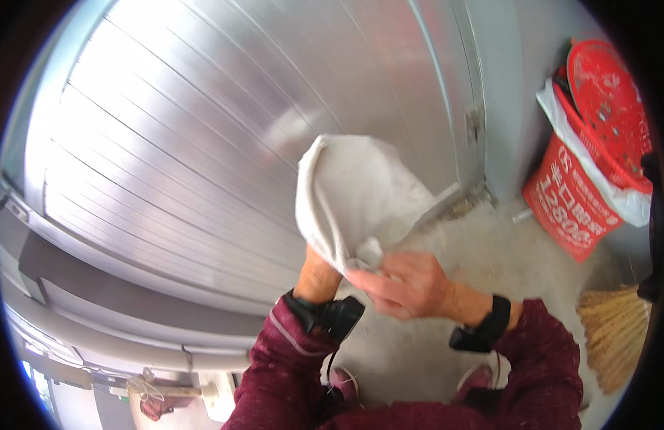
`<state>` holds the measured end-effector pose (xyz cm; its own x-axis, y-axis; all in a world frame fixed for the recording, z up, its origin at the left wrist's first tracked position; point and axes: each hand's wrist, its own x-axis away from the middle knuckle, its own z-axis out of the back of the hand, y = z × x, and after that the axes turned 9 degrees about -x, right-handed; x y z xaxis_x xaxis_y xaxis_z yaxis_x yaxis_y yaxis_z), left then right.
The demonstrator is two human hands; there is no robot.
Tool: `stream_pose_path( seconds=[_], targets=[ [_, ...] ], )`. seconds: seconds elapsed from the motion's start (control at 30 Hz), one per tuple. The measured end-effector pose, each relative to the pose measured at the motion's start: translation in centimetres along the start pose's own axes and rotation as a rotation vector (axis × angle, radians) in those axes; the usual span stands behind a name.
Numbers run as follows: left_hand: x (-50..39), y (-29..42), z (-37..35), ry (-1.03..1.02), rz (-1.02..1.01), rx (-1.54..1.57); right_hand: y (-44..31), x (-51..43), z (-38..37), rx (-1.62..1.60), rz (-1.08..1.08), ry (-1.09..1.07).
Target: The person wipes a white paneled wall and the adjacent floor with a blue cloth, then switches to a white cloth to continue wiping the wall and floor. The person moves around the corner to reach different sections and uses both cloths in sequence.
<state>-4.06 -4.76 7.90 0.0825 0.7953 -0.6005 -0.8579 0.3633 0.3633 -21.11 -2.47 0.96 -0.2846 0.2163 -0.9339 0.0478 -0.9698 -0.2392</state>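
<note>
A white fabric piece, perhaps a cap or bag, is spread out in front of a metal panelled surface. My left hand reaches up behind or inside the fabric; its fingers are hidden, and only the wrist and lower hand show. With bent fingers, my right hand pinches the fabric's near edge, where a small bunched white part sticks up. Dark devices are strapped to both wrists.
At the right stands a red bin bearing writing, with a white liner and a red perforated basket on top. Below it a straw broom head rests near the concrete floor. White pipes run along the lower left.
</note>
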Motion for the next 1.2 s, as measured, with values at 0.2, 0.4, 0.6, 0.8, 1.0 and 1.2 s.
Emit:
stream_pose_path(
  seconds=[0.2, 0.4, 0.6, 0.8, 1.0, 1.2],
  targets=[
    [-8.3, -3.0, 12.7, 0.431, -0.311, -0.861, 0.5, 2.0, -1.2, -0.108, -0.145, -0.097],
    [-18.6, -3.3, 21.6, 0.752, -0.261, -1.443, 0.9, 4.4, -2.0, -0.214, -0.266, -0.215],
    [-23.7, -1.9, 19.4, 0.840, -0.327, -1.380, 1.3, 5.8, -2.9, -0.330, -0.394, -0.242],
    [-25.8, 1.6, 13.7, 0.646, -0.518, -1.554, 1.5, 7.5, -4.2, -0.399, -0.520, -0.271],
    [-18.9, -0.8, 3.1, 0.363, -0.835, -1.112, 1.5, 7.7, -4.9, -0.373, -0.530, -0.339],
    [-9.2, -3.3, -1.9, -0.445, -0.844, -1.083, 0.4, 7.2, -2.7, -0.274, -0.520, -0.329]
  ],
)
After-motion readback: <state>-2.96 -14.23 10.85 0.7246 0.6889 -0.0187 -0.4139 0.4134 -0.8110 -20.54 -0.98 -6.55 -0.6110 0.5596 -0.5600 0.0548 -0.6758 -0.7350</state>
